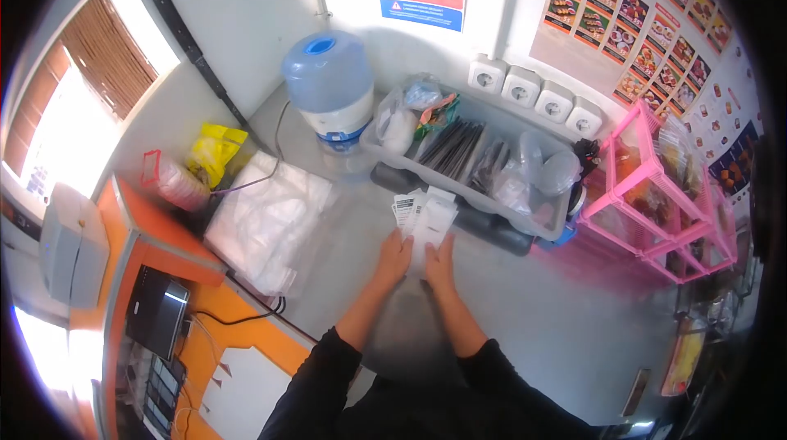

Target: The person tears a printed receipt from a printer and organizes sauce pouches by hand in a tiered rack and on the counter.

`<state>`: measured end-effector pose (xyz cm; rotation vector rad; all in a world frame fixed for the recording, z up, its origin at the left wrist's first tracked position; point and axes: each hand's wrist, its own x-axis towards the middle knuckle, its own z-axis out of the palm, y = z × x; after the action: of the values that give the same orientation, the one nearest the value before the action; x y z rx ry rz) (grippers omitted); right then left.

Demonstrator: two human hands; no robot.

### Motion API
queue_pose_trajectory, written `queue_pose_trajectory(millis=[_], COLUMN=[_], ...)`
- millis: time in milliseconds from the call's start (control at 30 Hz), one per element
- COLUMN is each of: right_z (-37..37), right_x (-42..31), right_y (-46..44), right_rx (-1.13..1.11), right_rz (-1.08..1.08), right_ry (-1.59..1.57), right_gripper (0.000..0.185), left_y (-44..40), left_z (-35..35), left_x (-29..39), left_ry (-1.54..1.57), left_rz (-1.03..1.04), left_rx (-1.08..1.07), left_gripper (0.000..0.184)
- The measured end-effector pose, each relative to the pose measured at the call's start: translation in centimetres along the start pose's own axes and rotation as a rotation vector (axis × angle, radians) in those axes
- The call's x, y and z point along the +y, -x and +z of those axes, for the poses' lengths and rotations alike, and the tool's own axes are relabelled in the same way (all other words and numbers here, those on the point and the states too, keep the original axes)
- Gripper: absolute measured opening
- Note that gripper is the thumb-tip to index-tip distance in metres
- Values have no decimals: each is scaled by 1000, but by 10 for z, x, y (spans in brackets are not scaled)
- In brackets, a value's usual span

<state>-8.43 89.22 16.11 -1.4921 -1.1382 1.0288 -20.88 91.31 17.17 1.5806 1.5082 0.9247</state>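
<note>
My left hand (395, 257) is closed on a small fan of printed receipts (405, 210), the thumb lying on top. Beside it, my right hand (440, 265) grips longer white paper slips (434, 225), which overlap the receipts. Both hands are close together over the grey counter (508, 309). Just beyond the papers stands a grey divided bin (484, 191) with dark thin sticks or straws (452, 147) and plastic bags in it. A dark roll-like object (492, 227) lies along the bin's near side.
A blue-topped water dispenser (328, 83) stands at the back left. White plastic bags (266, 223) lie stacked to the left, near a yellow bag (217, 151). A pink rack (656, 202) occupies the right. Wall sockets (520, 88) sit behind the bin. A dark phone-like object (636, 392) lies front right.
</note>
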Motion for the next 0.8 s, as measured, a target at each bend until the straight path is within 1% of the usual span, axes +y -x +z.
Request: queue_pose_trajectory(millis=[33,100,133,167,200,233,300,333,400,433,500,533,600,633,667,700,733,767,800], right_z=[-4,-7,-8,-8,-8,-9,-9,-6,-5,-5,-12,-18,-34,-45,-52,-64,-71,-85,-90], right_x=[4,6,4,4,2,0,-7,-17,-34,-29,-11,-5,9,19,33,36,37,24,-4], right_y=[1,-4,-10,-18,-26,-32,-42,-41,-38,-41,-48,-46,-37,-36,-38,-38,-34,-25,5], right_rx=[-54,14,40,74,113,31,-115,-149,-201,-158,-70,-114,-200,-229,-280,-226,-112,-150,-178], right_rz=[-19,-67,-98,-178,-259,-289,-354,-302,-181,-237,-339,-336,-324,-375,-430,-496,-508,-543,-438], right_ry=[35,94,123,143,160,307,610,711,919,818,613,486,242,340,429,682,536,462,305], right_gripper=[72,72,72,70,68,67,67,66,66,67,68,68,69,69,69,69,66,65,63], left_y=[4,3,1,-2,-3,-4,-5,-3,2,4,-1,-2,-13,-14,-19,-27,-15,-12,1], left_z=[1,1,1,3,0,-1,7,11,16,18,26,28,23,17,24,30,12,9,11], left_x=[-2,-3,3,10,22,31,31,32,31,33,29,29,31,28,21,9,38,42,46], left_ry=[-39,-131,-223,-314,-415,-514,-596,-629,-711,-752,-506,-381,-380,-378,-454,-539,-482,-407,-332], left_rz=[-4,-22,23,68,135,200,152,128,90,75,-52,-112,-44,-22,61,120,67,49,24], left_rx=[22,103,268,432,373,309,124,25,163,227,239,236,134,91,151,227,244,315,365], left_gripper=[43,47,50,52,54,56,56,56,56,57,58,58,61,62,64,67,67,68,70])
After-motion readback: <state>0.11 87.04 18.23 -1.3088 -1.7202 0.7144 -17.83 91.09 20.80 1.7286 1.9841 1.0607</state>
